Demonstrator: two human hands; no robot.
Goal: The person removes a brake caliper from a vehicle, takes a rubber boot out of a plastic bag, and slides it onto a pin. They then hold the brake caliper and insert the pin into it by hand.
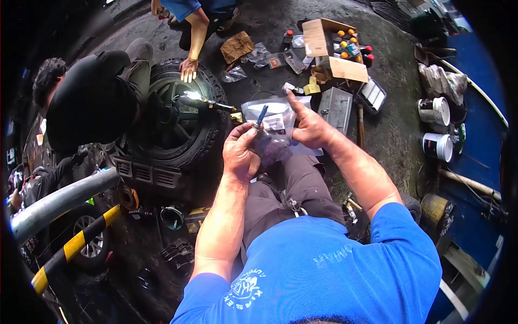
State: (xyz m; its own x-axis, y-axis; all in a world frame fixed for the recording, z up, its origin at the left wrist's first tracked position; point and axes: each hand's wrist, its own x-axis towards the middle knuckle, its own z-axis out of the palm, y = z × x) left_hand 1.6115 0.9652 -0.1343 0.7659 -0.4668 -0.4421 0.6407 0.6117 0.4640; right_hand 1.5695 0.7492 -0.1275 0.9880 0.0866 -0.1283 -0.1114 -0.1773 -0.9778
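A clear plastic bag (278, 139) with a white printed label hangs between my hands, above my lap. My left hand (241, 154) is closed, thumb and fingers pinching a slim blue pen-like piece (262, 114) that points up in front of the bag. At the bag's right side, my right hand (313, 127) has its fingers curled at the bag's edge and its index finger stretched forward. Just past that fingertip, a small white-and-dark item (291, 87) shows. The bag's contents are blurred.
A large tire (216, 129) lies at left, a crouching person (91, 102) beside it and another person's hand (189, 70) on it. Ahead are a cardboard box (349, 69) of bottles and a grey metal box (335, 108). White buckets (438, 147) stand right; a striped bar (75, 245) crosses lower left.
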